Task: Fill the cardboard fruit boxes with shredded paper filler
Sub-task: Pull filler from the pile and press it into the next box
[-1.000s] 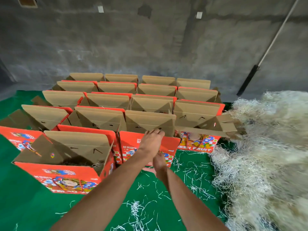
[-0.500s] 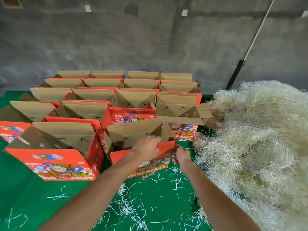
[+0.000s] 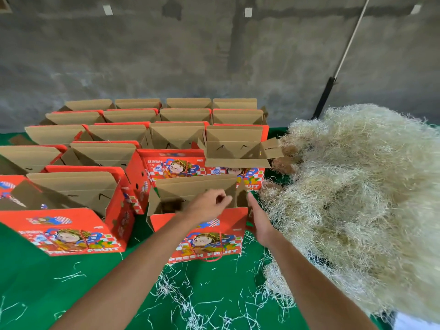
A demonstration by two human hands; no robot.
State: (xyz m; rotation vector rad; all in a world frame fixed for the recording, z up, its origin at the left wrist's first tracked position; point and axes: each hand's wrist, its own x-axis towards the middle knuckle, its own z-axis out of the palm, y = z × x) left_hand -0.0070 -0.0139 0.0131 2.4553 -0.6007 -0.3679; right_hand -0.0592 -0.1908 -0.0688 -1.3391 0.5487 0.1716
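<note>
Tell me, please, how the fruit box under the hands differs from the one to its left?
The near box stands forward, alone beside the shredded paper pile; the left box sits farther from the pile. The left hand is over the near box and the right hand is at its side; the left box is untouched. Both are red, open-topped, printed FRESH FRUIT.

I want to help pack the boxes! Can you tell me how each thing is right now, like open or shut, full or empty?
Near box: open, flaps up, no filler seen inside.
Left hand: fingers curled at the near box's flap.
Right hand: fingers straight, against the box's right side.
Other boxes: open, standing in rows.
Shredded paper pile: heaped loose on the right.
Green cloth: scattered with stray shreds.
</note>
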